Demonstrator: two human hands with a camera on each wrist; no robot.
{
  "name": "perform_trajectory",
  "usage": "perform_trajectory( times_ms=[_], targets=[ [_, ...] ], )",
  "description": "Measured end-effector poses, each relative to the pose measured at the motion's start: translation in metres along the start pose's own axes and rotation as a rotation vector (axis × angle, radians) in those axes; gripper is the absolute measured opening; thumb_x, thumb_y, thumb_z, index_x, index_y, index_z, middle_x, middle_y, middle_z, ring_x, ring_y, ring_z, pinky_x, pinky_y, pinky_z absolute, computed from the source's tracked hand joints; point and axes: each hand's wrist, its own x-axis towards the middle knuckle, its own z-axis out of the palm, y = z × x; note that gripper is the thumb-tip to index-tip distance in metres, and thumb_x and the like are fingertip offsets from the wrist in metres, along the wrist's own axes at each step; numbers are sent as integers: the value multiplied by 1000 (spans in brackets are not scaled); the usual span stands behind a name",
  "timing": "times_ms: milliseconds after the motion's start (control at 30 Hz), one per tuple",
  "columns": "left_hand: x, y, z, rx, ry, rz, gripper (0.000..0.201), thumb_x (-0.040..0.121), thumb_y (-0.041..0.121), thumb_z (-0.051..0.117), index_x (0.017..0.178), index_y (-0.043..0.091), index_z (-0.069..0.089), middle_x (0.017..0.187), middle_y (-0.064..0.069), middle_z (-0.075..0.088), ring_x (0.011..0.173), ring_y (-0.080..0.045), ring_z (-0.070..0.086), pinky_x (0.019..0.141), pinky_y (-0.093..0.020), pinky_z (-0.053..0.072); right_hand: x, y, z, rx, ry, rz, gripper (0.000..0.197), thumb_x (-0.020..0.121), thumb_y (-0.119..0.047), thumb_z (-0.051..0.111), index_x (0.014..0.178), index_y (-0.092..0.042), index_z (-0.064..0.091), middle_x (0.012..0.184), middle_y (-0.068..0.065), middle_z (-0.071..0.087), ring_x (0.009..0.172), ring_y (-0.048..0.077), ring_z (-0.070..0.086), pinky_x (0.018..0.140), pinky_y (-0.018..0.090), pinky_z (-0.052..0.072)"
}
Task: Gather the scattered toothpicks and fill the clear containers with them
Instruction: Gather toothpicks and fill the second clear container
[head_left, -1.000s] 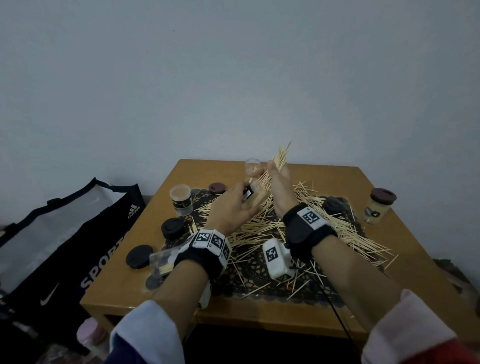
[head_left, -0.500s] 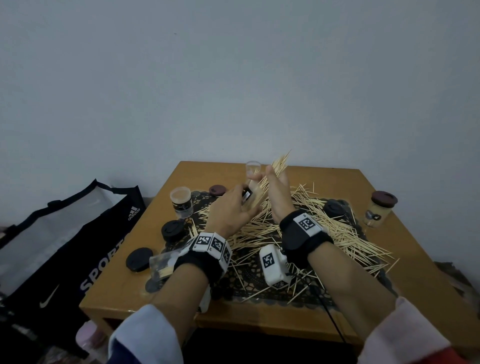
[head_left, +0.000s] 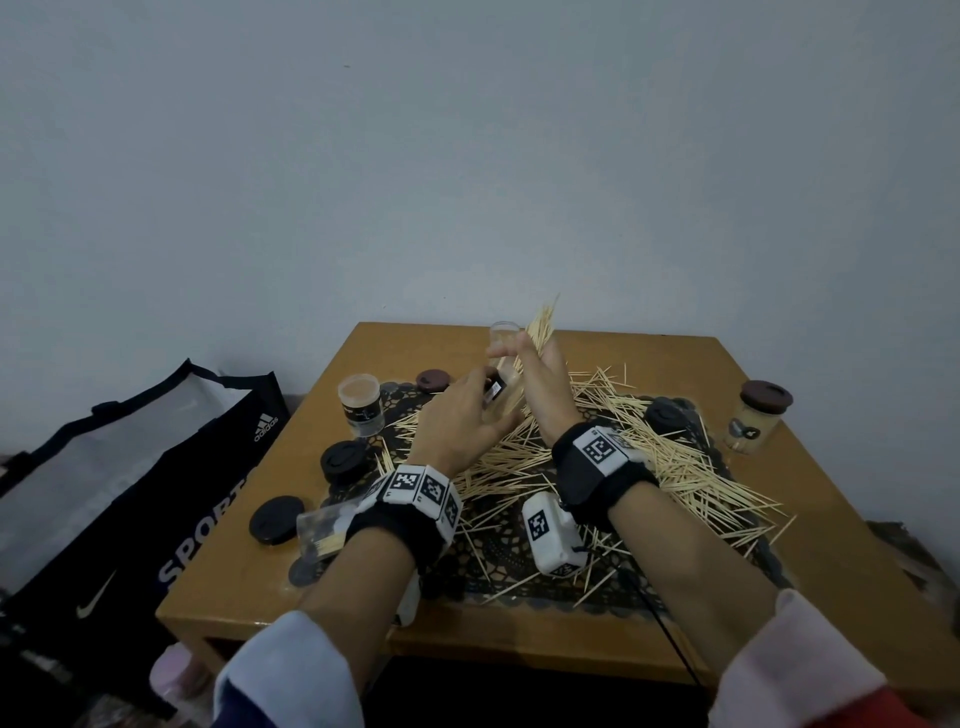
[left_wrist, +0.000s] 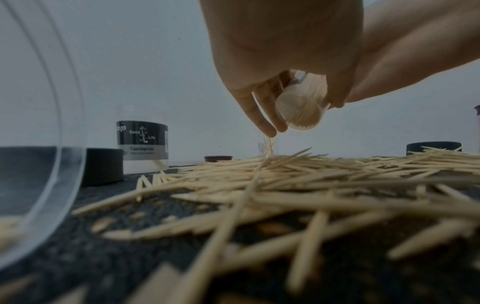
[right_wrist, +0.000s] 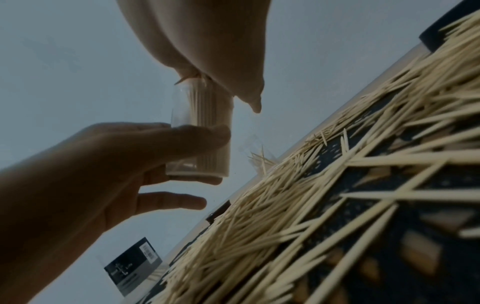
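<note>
My left hand (head_left: 480, 400) grips a clear container (head_left: 501, 374) by its lower part and holds it tilted above the pile. Against its rim, my right hand (head_left: 540, 374) holds a bundle of toothpicks (head_left: 540, 322) whose tips fan out upward. In the right wrist view the container (right_wrist: 202, 131) has upright toothpicks packed along its right side, with the left hand's fingers (right_wrist: 182, 137) across it. The left wrist view shows the container's base (left_wrist: 298, 112) from below. Scattered toothpicks (head_left: 675, 462) cover the dark lace mat (head_left: 498, 551).
On the wooden table (head_left: 753, 374) stand an open labelled container (head_left: 360, 402) at left and a lidded one (head_left: 756, 418) at right. Another container (head_left: 322, 530) lies on its side by my left wrist. Dark lids (head_left: 343, 460) sit around. A black bag (head_left: 130, 493) stands left.
Both hands stay raised together over the pile. My right hand with the bundle has shifted slightly left, closer against the container.
</note>
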Motion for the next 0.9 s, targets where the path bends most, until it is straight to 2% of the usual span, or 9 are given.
perform_trajectory(
  times_ms=[67,167,333,467,567,667,767,833,900],
  targets=[
    [0,0,0,-4,7,1,60,87,58,59,128,16,48,106,0,65,90,-16,62,64,-28,39,-1,-1,1,-16,-1,-21,37,102,-24,44,120,6,55,90,-18,61,80,-25,52,70,-2,36],
    [0,0,-1,-10,26,-13,60,88,57,59,129,16,48,109,0,65,93,-17,63,65,-29,41,-2,2,1,-17,-9,3,37,100,-28,50,126,-2,53,96,-17,64,86,-21,56,83,11,42],
    [0,-1,-1,27,17,-28,59,87,56,61,129,19,45,111,2,65,96,-18,64,66,-29,42,-7,5,-4,89,-21,77,32,94,-18,58,123,-3,59,96,-17,67,89,-8,64,67,8,46],
    [0,1,-3,43,5,-36,60,86,54,63,131,18,45,115,1,65,99,-17,63,67,-26,38,-6,7,-5,106,0,97,34,90,-39,58,107,-13,72,130,-2,58,121,12,52,86,23,39],
    [0,2,-3,43,6,-39,59,86,53,63,130,19,46,114,1,65,96,-16,63,67,-26,37,-7,8,-6,134,10,87,42,97,-37,48,109,0,64,114,0,70,112,13,60,83,24,40],
    [-1,2,-3,36,5,-33,57,86,53,64,128,19,47,111,2,65,93,-15,62,66,-26,37,-5,10,-8,111,14,70,37,100,-36,43,106,-5,64,112,5,70,97,13,66,74,21,46],
    [-1,3,-3,36,-14,-24,58,86,52,64,129,18,47,110,1,64,96,-16,62,67,-27,39,-5,12,-10,102,-6,59,36,102,-35,42,107,-6,63,111,6,69,83,2,67,65,12,48],
    [-1,3,-3,37,-15,-21,59,85,53,64,130,18,47,110,1,64,98,-17,61,68,-28,40,-5,14,-10,86,-19,64,40,102,-37,42,113,-5,64,115,3,68,89,-2,66,69,12,47],
    [-1,3,-4,31,-8,-28,59,85,53,64,130,19,47,109,2,65,97,-16,61,68,-29,40,-5,15,-11,80,-40,82,39,101,-39,44,118,-12,66,120,1,66,106,8,63,85,22,45]
  ],
)
